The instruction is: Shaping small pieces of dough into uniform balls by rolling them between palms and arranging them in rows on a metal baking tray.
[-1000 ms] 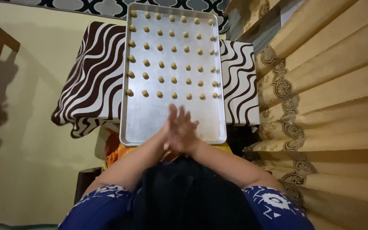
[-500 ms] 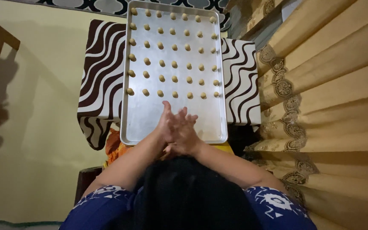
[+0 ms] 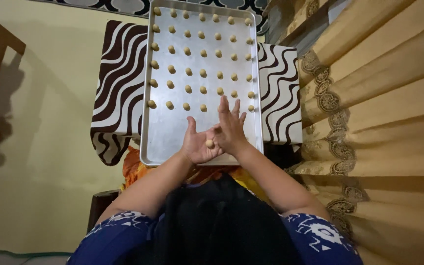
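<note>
Pale dough, a small ball (image 3: 210,144) of it, sits in the cupped palm of the left hand (image 3: 197,145), whose fingers (image 3: 191,126) are spread loosely open around it rather than closed on it. The right hand (image 3: 230,128) stands beside it with its fingers straight and fanned, its palm turned toward the ball; whether it touches the ball is hard to tell from this angle. Both hands hover over the near, bare end of a metal baking tray (image 3: 172,142). Rows of similar dough balls (image 3: 203,72) fill the far part of the tray, the nearest row stopping just beyond the fingertips.

With nothing gripping the ball, a tilt of the left palm could roll it off onto the tray or over the near edge into the lap. The tray also overhangs the striped cloth (image 3: 119,78) on the small worktop toward the person, so a press on that near end might tip it and send the rows sliding.
</note>
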